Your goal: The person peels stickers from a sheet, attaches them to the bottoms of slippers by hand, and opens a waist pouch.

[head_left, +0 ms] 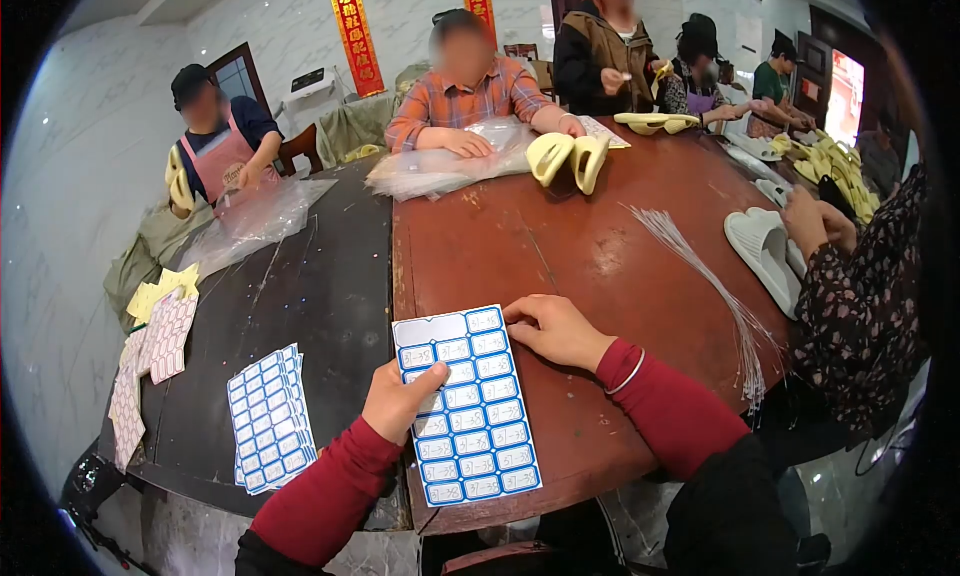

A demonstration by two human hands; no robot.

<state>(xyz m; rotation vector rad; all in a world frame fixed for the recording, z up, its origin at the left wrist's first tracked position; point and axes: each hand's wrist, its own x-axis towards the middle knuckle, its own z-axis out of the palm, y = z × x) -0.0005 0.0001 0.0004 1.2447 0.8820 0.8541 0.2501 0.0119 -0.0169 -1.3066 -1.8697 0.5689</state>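
A white sheet of blue-framed stickers (464, 419), handwritten "37-38", is tilted up over the near table edge. Two sticker places at its top left are blank. My left hand (400, 396) grips the sheet's left side, thumb across the front and fingers hidden behind. At the top right corner, my right hand (558, 331) has bent fingers closed against the sheet's edge; the fingertips are partly hidden. Left of my left arm, a stack of similar sticker sheets (268, 416) lies fanned on the dark table part.
Across the red-brown table (480, 256), a person handles yellow slippers (568, 163) and clear plastic bags (450, 161). White ties (700, 276) lie to the right, near pale slippers (765, 251) and a co-worker's hands. Printed cards (165, 336) hang over the left edge.
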